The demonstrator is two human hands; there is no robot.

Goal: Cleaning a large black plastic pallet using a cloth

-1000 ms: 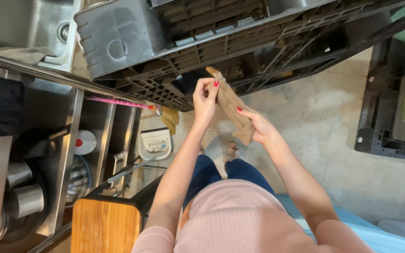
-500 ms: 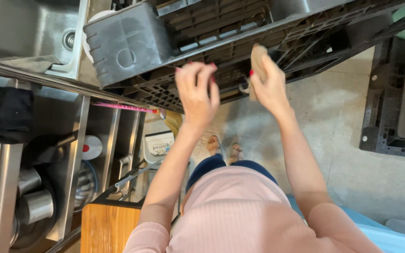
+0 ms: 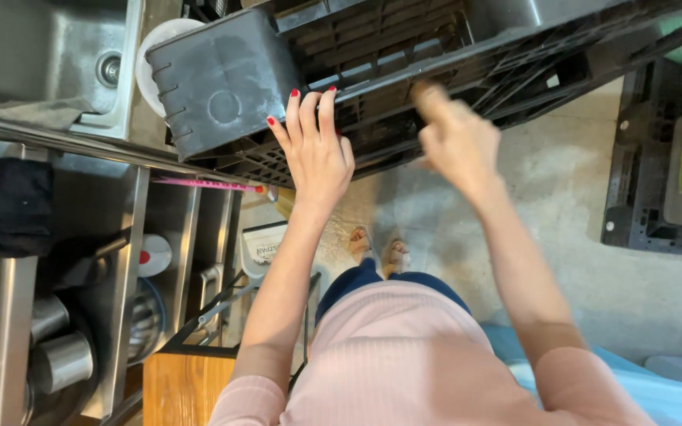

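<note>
Head view, looking straight down. The largest thing before me is the black plastic crate (image 3: 341,87), a slatted, latticed box lying on its side across the far half of the scene, its solid end panel at the left and its open ribbing running to the right. Left of it lies the stainless sink (image 3: 33,55) with its drain, and nearer on the left the steel shelving (image 3: 120,260) with metal cups and a white lid. A second black pallet-like tray (image 3: 657,173) sits at the far right on the concrete floor (image 3: 562,237).

The left hand (image 3: 317,150) rests flat on the crate's near edge, fingers extended and spread, red nails showing, gripping nothing. The right hand (image 3: 455,138) is blurred just right of it, near the crate's rib; it looks loosely curled with one finger raised, but I cannot tell whether it holds anything.

I judge the step in hand to be taking hold of the crate from both sides. The next move would call for both hands to close on firm ribs, evenly spaced, before any lift or shift.
</note>
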